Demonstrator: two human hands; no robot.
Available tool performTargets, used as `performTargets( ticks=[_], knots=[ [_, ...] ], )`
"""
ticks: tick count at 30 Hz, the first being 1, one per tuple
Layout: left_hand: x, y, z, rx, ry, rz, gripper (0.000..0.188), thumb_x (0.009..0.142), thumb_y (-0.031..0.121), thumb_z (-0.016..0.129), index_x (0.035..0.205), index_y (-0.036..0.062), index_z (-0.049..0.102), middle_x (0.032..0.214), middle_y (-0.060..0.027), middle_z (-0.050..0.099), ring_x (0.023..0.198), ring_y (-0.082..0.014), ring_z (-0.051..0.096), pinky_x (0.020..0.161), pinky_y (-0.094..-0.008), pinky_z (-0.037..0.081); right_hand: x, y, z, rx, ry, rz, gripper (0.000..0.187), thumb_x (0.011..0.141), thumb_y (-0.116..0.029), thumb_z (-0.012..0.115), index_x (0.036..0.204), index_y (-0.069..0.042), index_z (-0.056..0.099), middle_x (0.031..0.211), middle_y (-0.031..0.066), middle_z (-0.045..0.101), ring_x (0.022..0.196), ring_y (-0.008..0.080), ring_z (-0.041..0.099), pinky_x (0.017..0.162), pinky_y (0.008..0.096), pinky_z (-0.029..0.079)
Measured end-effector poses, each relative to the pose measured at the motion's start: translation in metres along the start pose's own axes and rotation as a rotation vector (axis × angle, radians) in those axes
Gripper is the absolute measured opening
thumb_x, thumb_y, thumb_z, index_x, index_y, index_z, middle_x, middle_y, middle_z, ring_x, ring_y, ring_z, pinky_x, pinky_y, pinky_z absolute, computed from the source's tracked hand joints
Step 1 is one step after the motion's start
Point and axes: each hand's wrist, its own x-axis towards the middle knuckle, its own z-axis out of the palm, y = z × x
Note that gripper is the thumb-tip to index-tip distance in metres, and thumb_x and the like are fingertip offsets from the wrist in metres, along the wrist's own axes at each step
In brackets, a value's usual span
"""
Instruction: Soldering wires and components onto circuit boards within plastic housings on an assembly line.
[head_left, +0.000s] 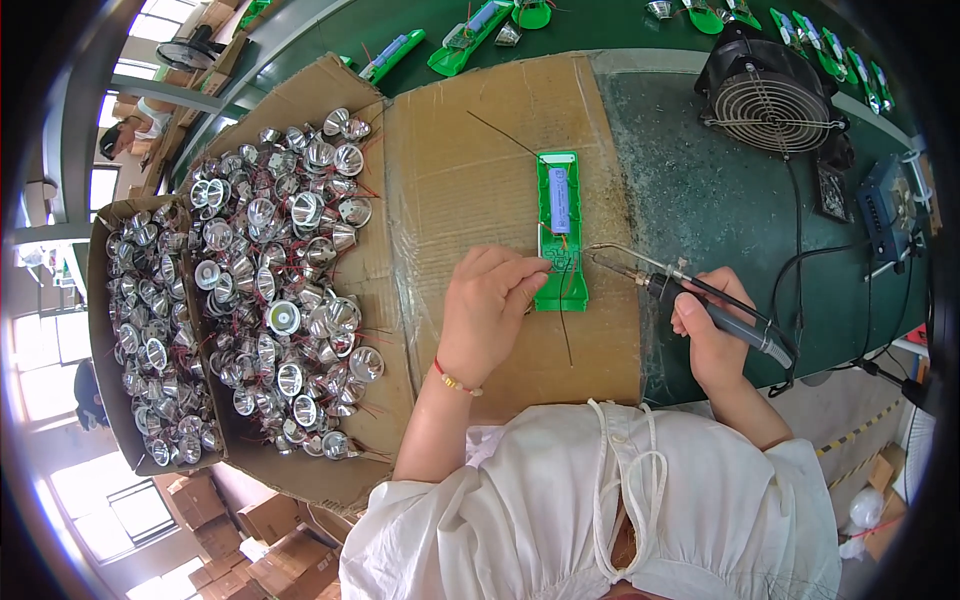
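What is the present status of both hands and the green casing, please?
Left hand at green casing, beside circuit board. Right hand gripping soldering iron, tip near casing's right side. Dark wire crossing casing's near end.

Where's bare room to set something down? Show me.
Cardboard lies bare between lamp reflectors and green casing, beyond the left hand. Tabletop toward the fan is open but specked. Crowded: reflector heap, around blue soldering station.
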Motion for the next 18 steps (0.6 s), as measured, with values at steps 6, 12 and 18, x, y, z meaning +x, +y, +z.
performTargets(
  ticks=[6,12,18],
  knots=[
    [-0.001,0.007,-0.001,0.406,-0.063,0.33,0.01,0.066,0.009,0.065,0.076,0.0086,0.061,0.072,-0.0041,0.054,0.08,-0.0201,0.053,0.078,-0.0357,0.04,-0.001,0.002,0.001,0.004,-0.018,0.016,0.014,0.079,-0.006,0.062,0.084,-0.001,0.05,0.069,0.0051,0.054,0.055,0.008,0.051,0.049,0.0203,0.043],
    [-0.007,0.009,0.007,0.621,-0.054,0.312,0.006,0.066,0.009,0.06,0.07,0.0088,0.056,0.071,-0.0032,0.053,0.08,-0.0193,0.052,0.078,-0.0348,0.04,-0.003,0.003,0.0,-0.027,-0.047,0.01,0.013,0.079,-0.005,0.06,0.084,-0.001,0.048,0.071,0.0051,0.051,0.054,0.0085,0.05,0.047,0.0206,0.041],
    [-0.008,0.014,0.008,0.576,-0.021,0.279,0.004,0.067,0.009,0.058,0.07,0.0087,0.055,0.074,-0.0045,0.053,0.082,-0.0197,0.051,0.079,-0.0349,0.04,-0.004,0.004,-0.002,-0.078,-0.058,0.0,0.014,0.078,-0.006,0.06,0.084,-0.001,0.048,0.073,0.0053,0.05,0.055,0.0082,0.05,0.048,0.0205,0.043]
  ],
)
